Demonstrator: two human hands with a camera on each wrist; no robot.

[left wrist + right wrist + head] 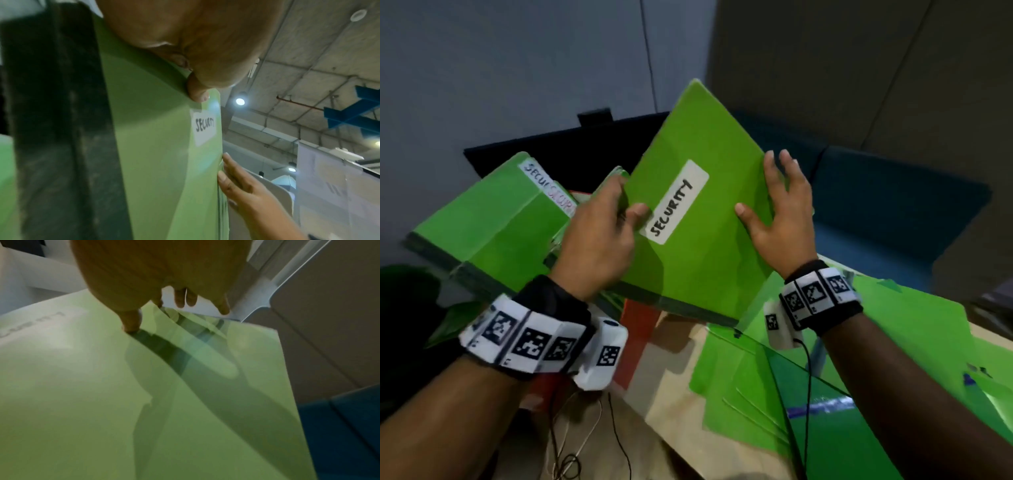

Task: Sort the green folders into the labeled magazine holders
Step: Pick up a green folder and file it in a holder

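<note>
A green magazine holder with a white SECURITY label is held up and tilted at the centre of the head view. My left hand grips its left edge, thumb on the labelled face and fingers curled behind. My right hand lies flat against the right edge with straight, spread fingers; its thumb touches the green face. A green folder corner shows by my left fingers. Loose green folders lie lower right.
A second green holder with Security labels on its top edge leans at the left. Below are a beige table, a red object and loose cables. A black monitor and a blue sofa stand behind.
</note>
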